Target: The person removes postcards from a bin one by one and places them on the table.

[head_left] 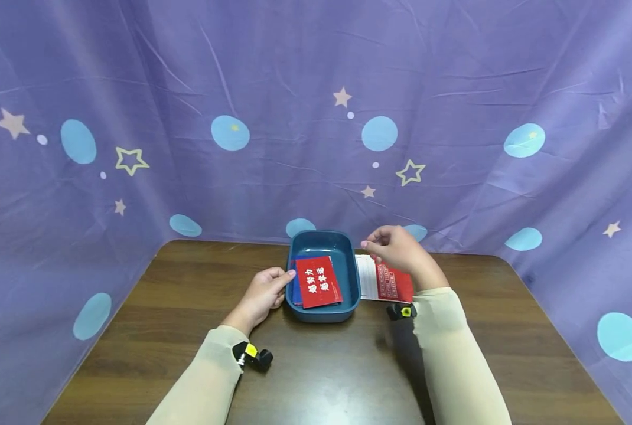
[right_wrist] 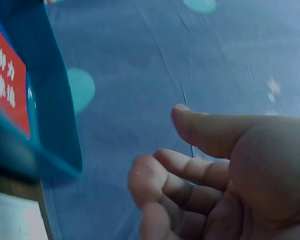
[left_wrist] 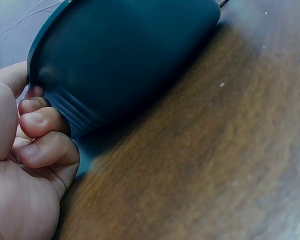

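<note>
White characters on the red card (head_left: pixel 318 283) before me read "越努力 越幸运"; I cannot make out the red-and-white paper's (head_left: pixel 388 282) print.

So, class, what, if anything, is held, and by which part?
The left hand grips the blue-green rounded rectangular tray by its left rim; the right hand holds nothing.
</note>
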### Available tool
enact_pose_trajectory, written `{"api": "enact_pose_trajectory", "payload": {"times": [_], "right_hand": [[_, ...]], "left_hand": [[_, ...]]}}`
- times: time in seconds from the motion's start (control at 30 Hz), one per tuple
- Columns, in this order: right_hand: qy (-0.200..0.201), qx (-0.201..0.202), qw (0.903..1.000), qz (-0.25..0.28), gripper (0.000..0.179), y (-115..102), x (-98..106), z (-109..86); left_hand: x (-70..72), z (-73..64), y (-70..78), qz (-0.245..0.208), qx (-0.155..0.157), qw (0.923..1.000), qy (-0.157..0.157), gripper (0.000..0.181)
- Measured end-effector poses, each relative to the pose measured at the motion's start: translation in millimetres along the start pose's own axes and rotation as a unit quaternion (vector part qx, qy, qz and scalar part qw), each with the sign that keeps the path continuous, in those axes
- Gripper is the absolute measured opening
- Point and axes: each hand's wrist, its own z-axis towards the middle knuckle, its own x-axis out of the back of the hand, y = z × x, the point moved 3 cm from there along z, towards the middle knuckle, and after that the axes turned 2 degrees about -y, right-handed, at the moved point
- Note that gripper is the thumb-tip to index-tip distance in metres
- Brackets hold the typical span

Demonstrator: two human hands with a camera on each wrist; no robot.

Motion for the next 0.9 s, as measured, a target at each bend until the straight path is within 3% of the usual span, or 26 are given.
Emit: {"api": "enact_pose_trajectory", "payload": {"times": [0.2,0.4,0.6,0.73,0.9], "right_hand": [[-0.055,-0.013,0.9974,-0.045,0.034,-39,-22,18.1],[-0.102,-0.028,0.9843,-0.142,0.047,-69,-61,51.4],[-0.140,-0.091,0.9632,-0.211,0.042,-61,-99,78.7],[-0.122,-0.118,0.9604,-0.221,0.046,-53,-111,86.4],[-0.119,-0.116,0.9529,-0.253,0.058,-49,-120,87.2]], "left_hand": [[-2.2,4.2,0.2,0.002,0.004,0.9999,-0.009,0.037],[2.3,4.0,-0.7,-0.001,0.002,1.0000,0.001,0.038],[2.6,0.7,-2.4,-0.001,0.002,1.0000,0.001,0.037],[0.8,0.5,-2.0,-0.009,-0.004,0.9999,-0.002,0.037],[1.5,-0.5,-0.6,-0.008,-0.006,0.9999,0.003,0.036]]}}
